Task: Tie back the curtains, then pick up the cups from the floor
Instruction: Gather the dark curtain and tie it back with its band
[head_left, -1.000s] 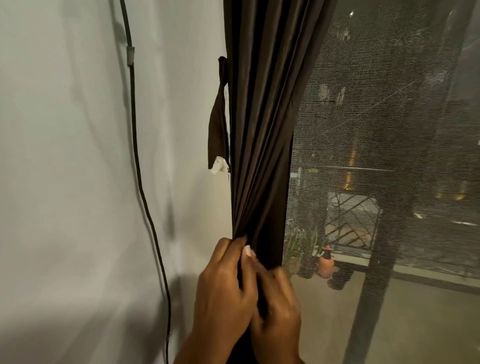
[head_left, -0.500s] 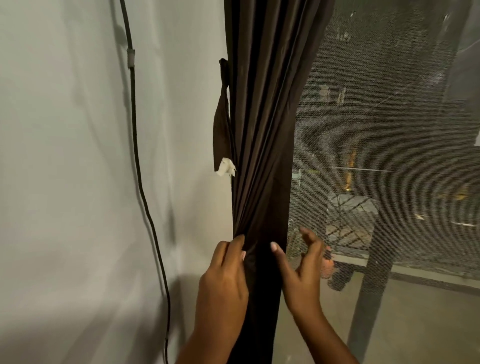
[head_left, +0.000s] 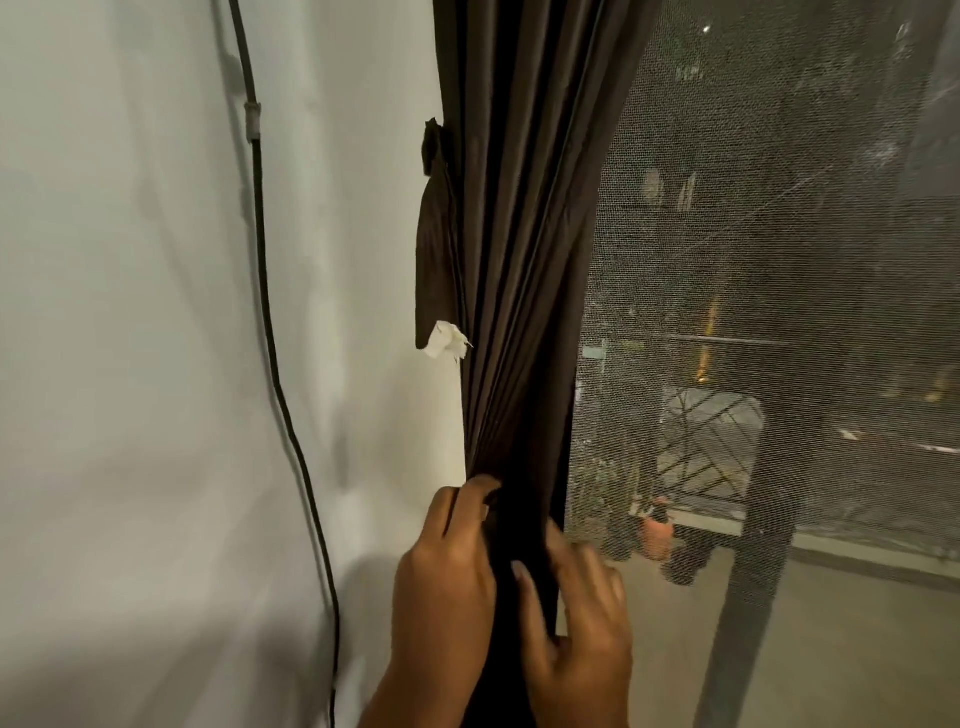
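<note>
The curtain (head_left: 519, 249) is dark brown and hangs in tight vertical pleats, gathered into a narrow bunch against the left edge of the window. It is drawn in tightest low down, where the folds meet. Beside it, on its left, a tie-back (head_left: 435, 249) of the same brown cloth hangs loose from a point on the wall, straight down and flat, just touching the curtain's outer fold. A small white tag (head_left: 445, 340) sits at its lower end. It is not wrapped around the curtain. No cups are in view.
</note>
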